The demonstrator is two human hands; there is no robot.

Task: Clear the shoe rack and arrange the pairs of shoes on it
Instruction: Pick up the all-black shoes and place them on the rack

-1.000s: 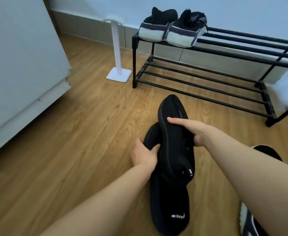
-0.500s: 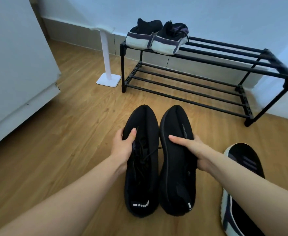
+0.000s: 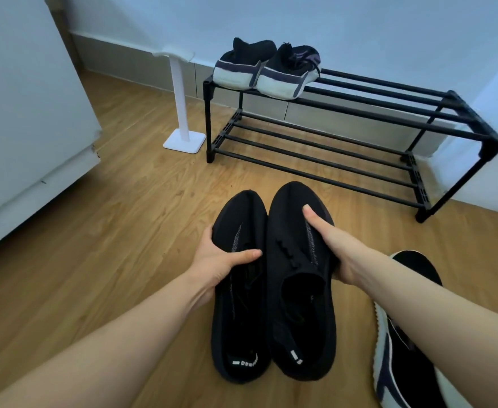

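Observation:
Two all-black knit shoes lie side by side, toes pointing at the rack. My left hand (image 3: pixel 219 262) grips the left black shoe (image 3: pixel 240 313) at its outer side, thumb over the laces. My right hand (image 3: pixel 334 248) holds the right black shoe (image 3: pixel 299 304) along its outer edge. The black two-tier shoe rack (image 3: pixel 359 110) stands against the wall ahead. A pair of black sneakers with white soles (image 3: pixel 266 69) sits on the left end of its top tier, heels toward me.
A black-and-white sneaker (image 3: pixel 403 334) lies on the wood floor at the lower right, partly under my right forearm. A white stand (image 3: pixel 183 107) is just left of the rack. A large white cabinet (image 3: pixel 21 119) fills the left side.
The right shoe, tilted on top of the other a second ago, now lies beside it. Both shoes are upright and paired, and the view has moved closer to the rack.

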